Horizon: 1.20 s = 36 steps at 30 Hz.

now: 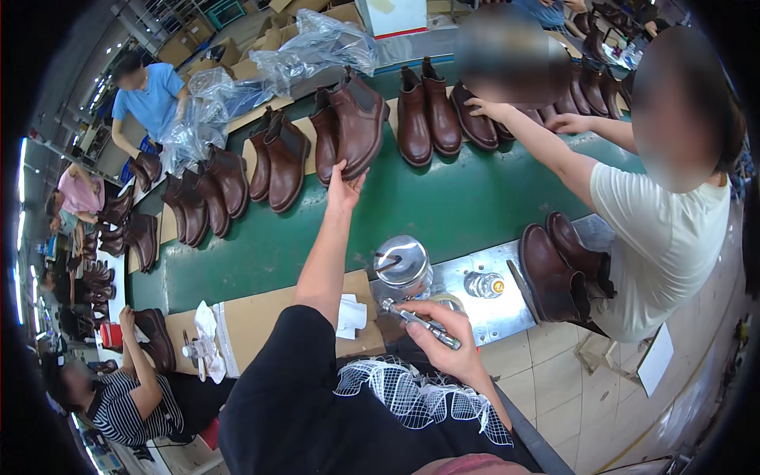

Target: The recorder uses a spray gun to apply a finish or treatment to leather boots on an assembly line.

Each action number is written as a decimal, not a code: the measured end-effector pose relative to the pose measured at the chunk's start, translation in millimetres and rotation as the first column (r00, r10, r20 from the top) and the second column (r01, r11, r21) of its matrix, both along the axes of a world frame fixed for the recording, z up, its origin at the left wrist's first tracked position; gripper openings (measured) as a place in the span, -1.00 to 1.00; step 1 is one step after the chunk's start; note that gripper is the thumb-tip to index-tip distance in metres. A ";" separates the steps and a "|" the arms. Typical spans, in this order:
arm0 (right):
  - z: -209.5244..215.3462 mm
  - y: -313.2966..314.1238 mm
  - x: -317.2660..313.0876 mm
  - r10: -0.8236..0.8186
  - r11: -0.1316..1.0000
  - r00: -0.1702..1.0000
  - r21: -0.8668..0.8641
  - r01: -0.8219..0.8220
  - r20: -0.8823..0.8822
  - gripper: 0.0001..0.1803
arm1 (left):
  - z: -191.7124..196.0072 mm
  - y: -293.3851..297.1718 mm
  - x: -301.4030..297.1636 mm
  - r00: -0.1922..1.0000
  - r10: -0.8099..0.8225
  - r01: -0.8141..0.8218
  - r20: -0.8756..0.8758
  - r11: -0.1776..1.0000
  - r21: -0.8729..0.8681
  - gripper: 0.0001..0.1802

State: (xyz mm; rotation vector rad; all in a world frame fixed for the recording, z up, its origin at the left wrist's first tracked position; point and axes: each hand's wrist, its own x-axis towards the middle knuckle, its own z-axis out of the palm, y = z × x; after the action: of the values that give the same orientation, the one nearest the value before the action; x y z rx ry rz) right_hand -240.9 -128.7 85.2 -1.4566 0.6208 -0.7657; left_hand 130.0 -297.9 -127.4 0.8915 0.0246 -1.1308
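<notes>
My left hand (346,190) reaches out over the green work surface and grips a dark brown ankle boot (358,123) by its toe end. The boot is raised, its shaft leaning toward the far side, beside another brown boot (324,136). Close to my body, my right hand (443,339) is closed around a slim silver metal tool (427,326), its knobbed head pointing left. Just beyond that head stands a transparent round jar (405,277) with a dark stick-like item in it. What the jar holds otherwise is hard to make out.
Several brown boots (285,162) line the green surface (277,237). A small bottle (484,285) lies on a metal plate, with white paper (351,317) on cardboard (261,324). At right, a co-worker in a white shirt (657,222) reaches across to boots; others work at left.
</notes>
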 end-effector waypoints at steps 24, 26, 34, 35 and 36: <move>10.5 -3.7 -8.6 0.053 0.984 0.975 -0.177 -0.014 0.217 -0.74 | 83.3 -11.6 -137.0 0.769 -0.630 0.569 -0.107 0.751 -0.336 -0.61; 9.3 -0.7 -5.2 0.063 0.985 0.970 -0.168 -0.024 0.234 -0.74 | 85.0 -4.9 -136.1 0.774 -0.622 0.546 -0.123 0.752 -0.369 -0.56; -2.0 8.6 -3.4 0.136 0.991 0.978 -0.021 -0.135 0.156 -0.70 | 55.6 58.4 -94.6 0.816 -0.538 0.421 -0.213 0.805 -0.418 -0.50; -1.8 9.3 -4.1 0.130 0.992 0.980 -0.019 -0.128 0.152 -0.70 | 51.3 70.3 -85.2 0.791 -0.566 0.422 -0.233 0.780 -0.461 -0.51; -1.5 9.0 -5.0 0.124 0.992 0.981 -0.016 -0.123 0.148 -0.71 | 45.7 80.8 -78.1 0.794 -0.561 0.416 -0.233 0.781 -0.466 -0.51</move>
State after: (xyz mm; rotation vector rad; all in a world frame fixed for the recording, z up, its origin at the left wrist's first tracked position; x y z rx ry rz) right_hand -245.8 -119.6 83.8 -1.4160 0.4101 -0.7715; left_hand 51.9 -217.0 -81.7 0.3114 -0.1439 -1.7218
